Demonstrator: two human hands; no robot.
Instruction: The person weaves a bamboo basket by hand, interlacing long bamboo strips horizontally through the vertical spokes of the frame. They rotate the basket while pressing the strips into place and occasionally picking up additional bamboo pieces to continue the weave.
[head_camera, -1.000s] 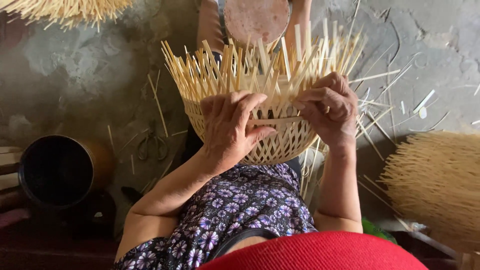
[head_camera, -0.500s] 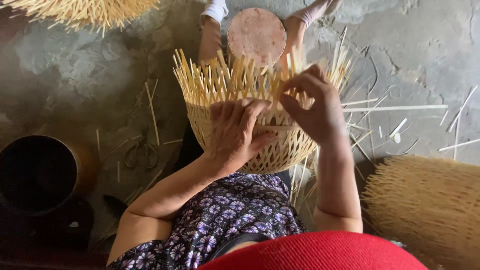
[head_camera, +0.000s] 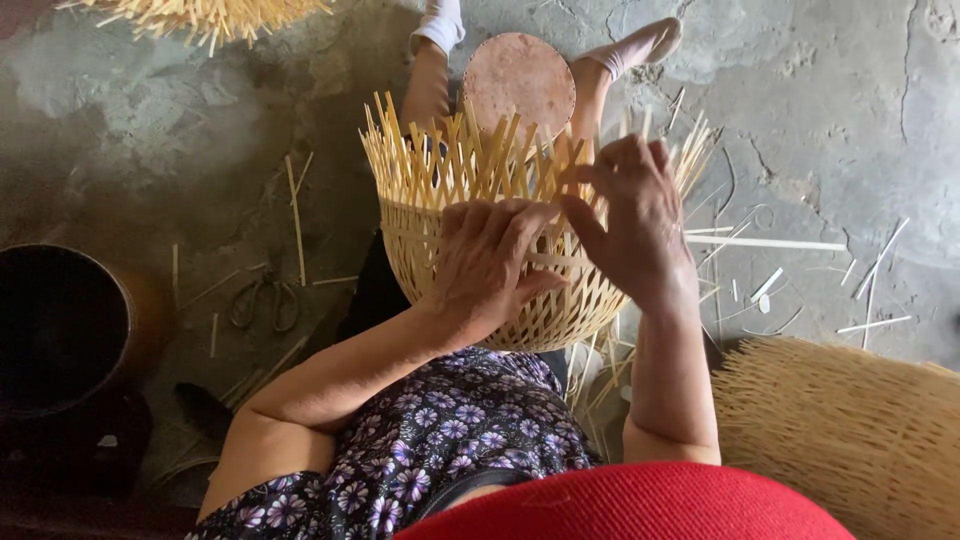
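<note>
Head view. A half-woven basket (head_camera: 500, 270) rests on the lap, tilted with its unwoven stakes (head_camera: 450, 165) fanning away from the body, so that the working rim faces both hands. The left hand (head_camera: 490, 265) lies flat on the woven wall, fingers (head_camera: 520, 225) spread and pressed against it, apparently to steady the basket and hold the last rows down; it pinches nothing visible. The right hand (head_camera: 635, 225) is raised just beyond and beside the left, thumb and fingers closed on a thin strip (head_camera: 550, 262) at the rim, where the weave ends. Beyond both hands, between the feet, stands a round pink disc (head_camera: 518, 85). Well left of the left hand lie scissors (head_camera: 262, 300) on the floor (head_camera: 850, 120), with a dark pot (head_camera: 60, 330) farther out. Right of the right forearm sits a finished basket (head_camera: 850, 430); loose splints (head_camera: 765, 243) scatter near it.
</note>
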